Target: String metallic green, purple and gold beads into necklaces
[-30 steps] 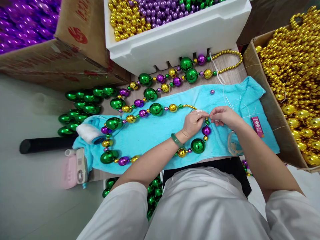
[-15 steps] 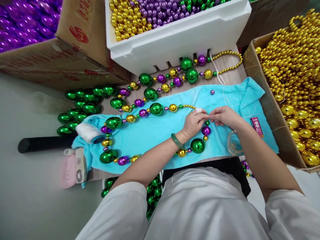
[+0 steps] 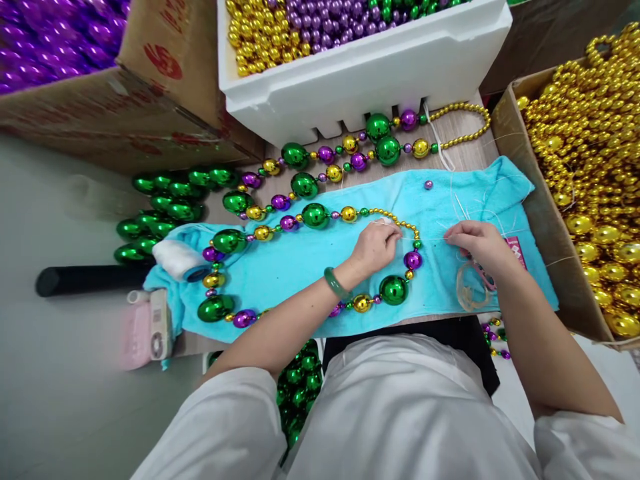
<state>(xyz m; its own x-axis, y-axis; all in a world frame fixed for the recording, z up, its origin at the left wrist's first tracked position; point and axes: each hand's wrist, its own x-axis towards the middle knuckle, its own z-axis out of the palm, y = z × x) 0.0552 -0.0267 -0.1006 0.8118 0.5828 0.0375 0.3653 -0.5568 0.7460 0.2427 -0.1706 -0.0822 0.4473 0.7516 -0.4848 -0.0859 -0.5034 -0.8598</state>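
Note:
On the turquoise towel (image 3: pixel 320 260) lies a loop of green, purple and gold beads (image 3: pixel 315 216). Its small gold-bead section (image 3: pixel 397 220) curves just past my left hand (image 3: pixel 377 245). The left fingers are closed in a pinch on a thin white thread (image 3: pixel 425 239). That thread runs taut across to my right hand (image 3: pixel 475 243), whose fingertips are pinched on it too. Beneath the right hand, slim silver points (image 3: pixel 461 207) and a pink handle (image 3: pixel 487 277) show, perhaps scissors; the middle is hidden. A clear ring-shaped roll (image 3: pixel 470 288) sits close by.
Another bead strand (image 3: pixel 387 151) lies behind, against a white foam box (image 3: pixel 365 87) of small beads. Cardboard boxes stand left (image 3: pixel 165 113) and right (image 3: pixel 525 153). A thread spool (image 3: pixel 177 260), green beads (image 3: pixel 170 207), a loose purple bead (image 3: pixel 429 185) and a red packet (image 3: pixel 516 250) are around.
My hands, together before, have moved apart: the left went leftward and the right went rightward, with thread now stretched between them. More of the gold-bead section shows.

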